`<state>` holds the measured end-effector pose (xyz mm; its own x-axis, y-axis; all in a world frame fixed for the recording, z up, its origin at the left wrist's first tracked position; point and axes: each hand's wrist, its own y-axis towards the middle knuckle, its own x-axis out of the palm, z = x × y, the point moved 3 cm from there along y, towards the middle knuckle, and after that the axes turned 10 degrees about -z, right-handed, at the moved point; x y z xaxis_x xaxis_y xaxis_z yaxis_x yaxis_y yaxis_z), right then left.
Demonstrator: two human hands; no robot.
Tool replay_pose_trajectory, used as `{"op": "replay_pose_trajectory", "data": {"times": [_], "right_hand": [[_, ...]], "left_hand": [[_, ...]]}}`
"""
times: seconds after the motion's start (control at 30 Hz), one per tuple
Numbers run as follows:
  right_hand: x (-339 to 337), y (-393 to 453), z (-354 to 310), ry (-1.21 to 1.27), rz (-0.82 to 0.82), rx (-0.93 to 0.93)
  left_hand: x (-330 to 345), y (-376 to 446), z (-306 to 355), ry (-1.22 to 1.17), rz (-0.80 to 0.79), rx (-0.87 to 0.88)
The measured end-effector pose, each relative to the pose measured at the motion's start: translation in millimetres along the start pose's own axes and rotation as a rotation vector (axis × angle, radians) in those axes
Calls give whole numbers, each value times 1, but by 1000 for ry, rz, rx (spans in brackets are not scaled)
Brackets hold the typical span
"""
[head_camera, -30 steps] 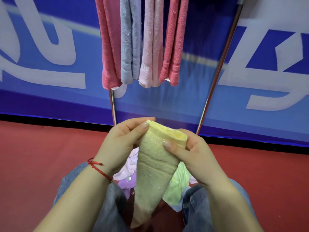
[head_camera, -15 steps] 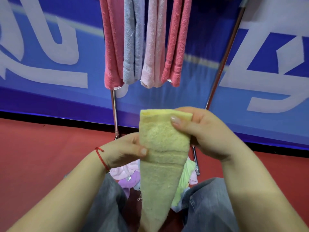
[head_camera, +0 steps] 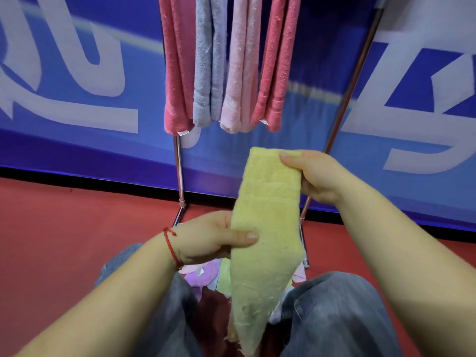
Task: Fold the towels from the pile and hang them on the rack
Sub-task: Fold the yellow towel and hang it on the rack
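Rack stands ahead with four towels hanging. Yellow towel, folded narrow, hangs above the pile: right hand pinches its top, left hand its edge. Keeping layers aligned should let it drape evenly.

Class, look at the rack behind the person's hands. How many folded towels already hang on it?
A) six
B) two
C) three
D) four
D: four hang side by side on the rack: a deep pink towel, a grey-blue towel, a pale pink towel and another deep pink towel; the yellow towel is in the hands, not hung.
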<state>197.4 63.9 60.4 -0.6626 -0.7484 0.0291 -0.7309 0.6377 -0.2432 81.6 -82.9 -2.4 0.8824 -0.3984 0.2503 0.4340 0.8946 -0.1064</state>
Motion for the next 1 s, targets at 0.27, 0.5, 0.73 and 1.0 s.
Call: {"op": "replay_pose_trajectory", "data": {"times": [0.27, 0.5, 0.73, 1.0], "right_hand": [[29, -8, 85, 492, -224, 278], [55, -27, 98, 544, -608, 228], [54, -24, 53, 378, -420, 32], [29, -11, 25, 536, -135, -18]], "left_hand": [[-20, 11, 33, -86, 145, 73], [-54, 18, 43, -107, 339, 28], [-66, 22, 23, -262, 400, -134], [-49, 23, -14, -188, 234, -100]]}}
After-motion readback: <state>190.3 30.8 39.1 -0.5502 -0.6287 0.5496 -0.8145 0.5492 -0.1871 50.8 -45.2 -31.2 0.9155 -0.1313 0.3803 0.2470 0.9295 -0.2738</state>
